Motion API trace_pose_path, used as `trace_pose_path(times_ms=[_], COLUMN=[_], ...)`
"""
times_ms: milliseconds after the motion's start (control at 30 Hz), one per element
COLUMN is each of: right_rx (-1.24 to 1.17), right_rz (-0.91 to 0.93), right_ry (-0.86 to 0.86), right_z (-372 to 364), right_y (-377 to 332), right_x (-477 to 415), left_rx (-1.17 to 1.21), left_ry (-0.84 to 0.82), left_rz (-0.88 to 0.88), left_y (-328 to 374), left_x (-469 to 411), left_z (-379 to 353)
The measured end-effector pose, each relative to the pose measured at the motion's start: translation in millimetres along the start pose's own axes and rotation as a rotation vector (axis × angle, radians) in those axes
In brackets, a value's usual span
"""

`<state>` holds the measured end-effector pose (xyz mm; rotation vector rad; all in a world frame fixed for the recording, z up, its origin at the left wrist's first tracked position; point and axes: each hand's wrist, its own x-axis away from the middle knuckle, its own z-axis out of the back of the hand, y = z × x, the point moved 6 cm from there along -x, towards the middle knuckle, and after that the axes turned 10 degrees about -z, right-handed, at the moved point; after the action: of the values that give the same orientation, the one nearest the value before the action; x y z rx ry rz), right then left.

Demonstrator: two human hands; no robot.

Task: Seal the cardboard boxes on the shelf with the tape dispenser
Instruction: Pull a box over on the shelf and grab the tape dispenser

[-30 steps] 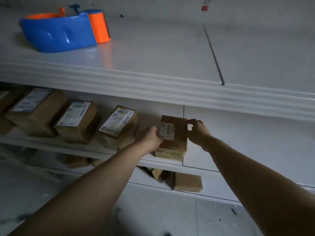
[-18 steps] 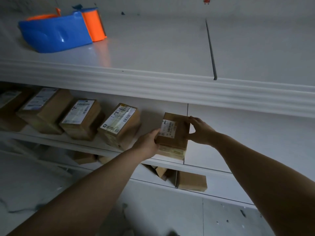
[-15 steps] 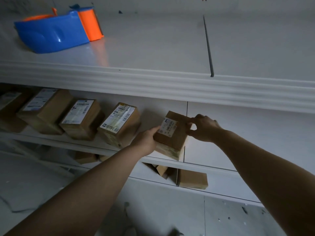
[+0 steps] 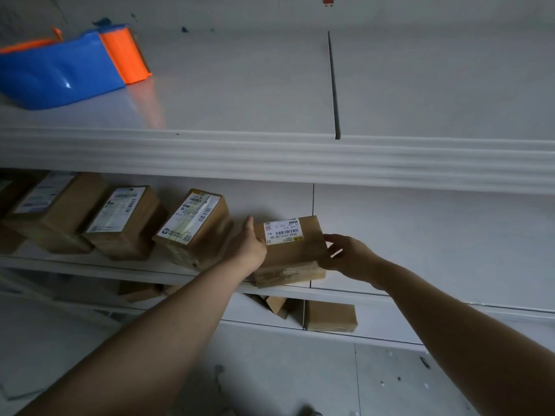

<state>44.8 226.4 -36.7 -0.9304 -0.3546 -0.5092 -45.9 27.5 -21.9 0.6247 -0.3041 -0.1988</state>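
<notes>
Between the fingers, cardboard box [image 4: 295, 256] is being steadied: right hand [image 4: 351, 259] fingers spread loosely against its edge, left hand [image 4: 250, 250] fingers hidden, state unclear. Best kept flat, seam upward.

I'm seeing a dim, bluish-grey feed. The tape dispenser [image 4: 60, 70] throws an orange reflection on the glossy top shelf [image 4: 240, 85]. Beneath it, the leftmost cardboard box [image 4: 54, 211] sits in shadow. The shelf edges bow and the corners are soft.

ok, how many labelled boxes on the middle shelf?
4. Left box, second box, third box, and the fourth box between left hand and right hand. More may hide at the dark left edge.
</notes>
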Motion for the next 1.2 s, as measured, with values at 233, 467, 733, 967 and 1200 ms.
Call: trace_pose_path(times_ms=[233, 467, 733, 967, 1200], right_rx=[-0.623, -0.587, -0.662, -0.682, -0.836], right_rz=[-0.102, -0.122, -0.203, -0.127, 0.040], right_ry=[-0.003, -0.104, -0.141, -0.381, -0.158], right_z=[13.9, 4.6, -9.1, -15.4, 8.3], right_y=[4.3, 3.1, 22.6, 18.5, 3.3], right_x=[11.2, 26.1, 25.7, 38.2, 34.6], left_rx=[0.382, 0.657, 0.541, 0.666, 0.555], left_ry=[-0.009, -0.094, -0.087, -0.085, -0.091], left_rz=[-0.052, 0.095, 0.080, 0.073, 0.077], left_y=[-8.6, -11.8, -13.7, -8.4, 3.3], left_x=[9.5, 31.4, 37.5, 41.0, 40.4], left_z=[1.1, 5.4, -4.7, -1.5, -0.4])
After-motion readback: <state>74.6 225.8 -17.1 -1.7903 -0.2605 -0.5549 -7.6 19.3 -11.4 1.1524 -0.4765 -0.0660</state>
